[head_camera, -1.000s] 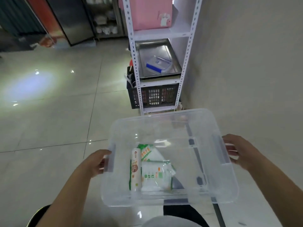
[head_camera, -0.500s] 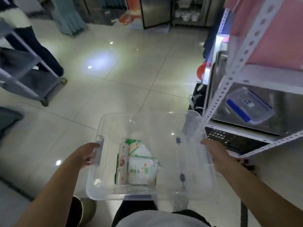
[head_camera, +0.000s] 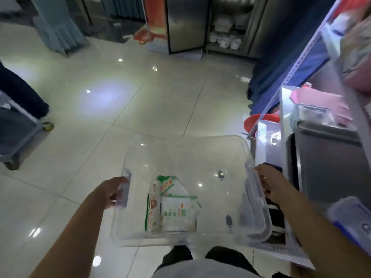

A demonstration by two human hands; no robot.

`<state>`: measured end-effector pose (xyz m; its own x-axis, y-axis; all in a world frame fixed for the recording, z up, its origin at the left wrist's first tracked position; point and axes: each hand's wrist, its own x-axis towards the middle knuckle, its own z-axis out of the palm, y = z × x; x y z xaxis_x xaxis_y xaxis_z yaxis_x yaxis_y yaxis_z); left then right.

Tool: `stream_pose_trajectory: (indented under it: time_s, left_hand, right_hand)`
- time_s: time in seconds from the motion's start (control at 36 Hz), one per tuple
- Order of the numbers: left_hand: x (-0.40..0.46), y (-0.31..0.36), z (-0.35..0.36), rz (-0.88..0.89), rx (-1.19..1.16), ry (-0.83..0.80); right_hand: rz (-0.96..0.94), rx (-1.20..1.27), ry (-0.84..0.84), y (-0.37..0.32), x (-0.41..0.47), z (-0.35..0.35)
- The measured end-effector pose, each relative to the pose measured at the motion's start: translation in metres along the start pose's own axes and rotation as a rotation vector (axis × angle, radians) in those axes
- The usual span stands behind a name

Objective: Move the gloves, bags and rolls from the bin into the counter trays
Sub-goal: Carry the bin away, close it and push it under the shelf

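Two hands carry the clear rectangular plastic bin point(head_camera: 210, 157) above the glossy tiled floor point(head_camera: 140, 101): left hand point(head_camera: 112, 190) grips the left handle, right hand point(head_camera: 270, 182) grips the right rim. Inside, near the bin's left-near corner: a white-and-green paper-wrapped roll point(head_camera: 152, 209), touching two flat white-and-green packets point(head_camera: 176, 205) beside it. White slotted-metal shelving rack point(head_camera: 301, 57) stands just right of the bin.

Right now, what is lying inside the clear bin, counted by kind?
Rolls: 1, the roll lying at the left of the pile in the bin.
Flat packets: 2, the front packet and the back packet partly under it; bags or gloves, I cannot tell.
Total: 3
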<state>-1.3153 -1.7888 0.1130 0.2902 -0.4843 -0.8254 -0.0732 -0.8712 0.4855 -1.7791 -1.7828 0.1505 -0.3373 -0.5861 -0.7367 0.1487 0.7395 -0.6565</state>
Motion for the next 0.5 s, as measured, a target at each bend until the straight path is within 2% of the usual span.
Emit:
stream_pose_trajectory:
  time_s: [0.17,0.31,0.5]
  left_hand:
    - [0.067,0.163,0.054,0.106,0.124,-0.155]
    - [0.121,0.295,0.12,0.169,0.269,-0.246]
    - [0.187,0.434,0.221,0.199,0.443,-0.231]
  right_hand:
    - [0.041,0.164,0.184,-0.072,0.055,-0.004]
    - [0.057,0.287,0.306,-0.119,0.133,-0.011]
    - [0.143,0.484,0.381,-0.161,0.24,-0.011]
